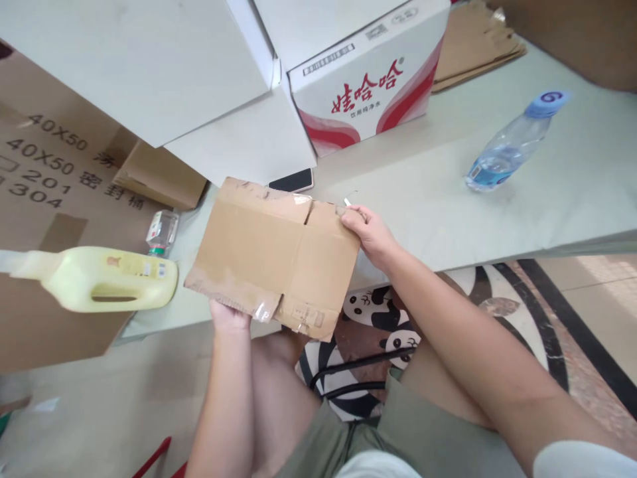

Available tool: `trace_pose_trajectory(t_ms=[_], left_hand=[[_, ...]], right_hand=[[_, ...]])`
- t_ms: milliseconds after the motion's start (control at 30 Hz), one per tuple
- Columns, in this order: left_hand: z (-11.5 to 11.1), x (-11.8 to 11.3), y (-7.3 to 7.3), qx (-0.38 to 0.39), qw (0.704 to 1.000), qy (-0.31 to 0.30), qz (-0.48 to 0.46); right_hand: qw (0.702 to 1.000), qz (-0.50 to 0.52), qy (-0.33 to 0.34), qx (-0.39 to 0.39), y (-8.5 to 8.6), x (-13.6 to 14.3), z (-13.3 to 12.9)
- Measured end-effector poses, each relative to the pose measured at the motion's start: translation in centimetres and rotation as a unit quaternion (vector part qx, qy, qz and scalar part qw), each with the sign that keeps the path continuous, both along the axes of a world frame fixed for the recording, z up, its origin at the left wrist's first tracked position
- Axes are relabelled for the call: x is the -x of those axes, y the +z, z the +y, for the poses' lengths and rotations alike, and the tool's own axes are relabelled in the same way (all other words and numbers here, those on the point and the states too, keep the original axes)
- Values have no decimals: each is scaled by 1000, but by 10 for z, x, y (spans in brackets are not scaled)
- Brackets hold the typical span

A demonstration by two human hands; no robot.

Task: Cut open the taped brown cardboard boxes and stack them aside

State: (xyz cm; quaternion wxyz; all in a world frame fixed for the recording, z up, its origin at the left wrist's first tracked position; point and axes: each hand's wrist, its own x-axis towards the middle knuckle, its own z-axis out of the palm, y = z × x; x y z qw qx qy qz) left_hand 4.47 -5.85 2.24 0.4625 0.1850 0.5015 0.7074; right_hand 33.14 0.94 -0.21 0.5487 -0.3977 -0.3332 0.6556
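Observation:
A flattened brown cardboard box (251, 236) is held tilted over the front edge of the table, with torn, whitish edges and bits of clear tape. My left hand (229, 316) grips its lower left edge; the fingers are hidden underneath. At the upper right corner, my right hand (367, 232) is closed on the cardboard with the thumb on top. A small shiny piece (347, 202) sticks out just beyond the right fingers; I cannot make out what it is. Behind the cardboard, a phone (291, 180) lies partly covered on the table.
White cartons (371, 93) stand at the back of the pale table (413, 179). A clear water bottle (512, 146) is at the right. Left are a yellow jug (114, 279), a small clear bottle (162, 231) and a large brown carton (54, 172). Folded cardboard (470, 46) lies behind.

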Motion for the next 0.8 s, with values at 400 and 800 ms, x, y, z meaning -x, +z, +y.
trace_pose_trajectory(t_ms=[400, 800], left_hand=[[62, 2, -22, 5, 998, -42, 42], [76, -18, -17, -23, 992, -116, 46]], right_hand=[[994, 42, -8, 103, 7, 3, -9], [992, -54, -89, 76, 74, -39, -50]])
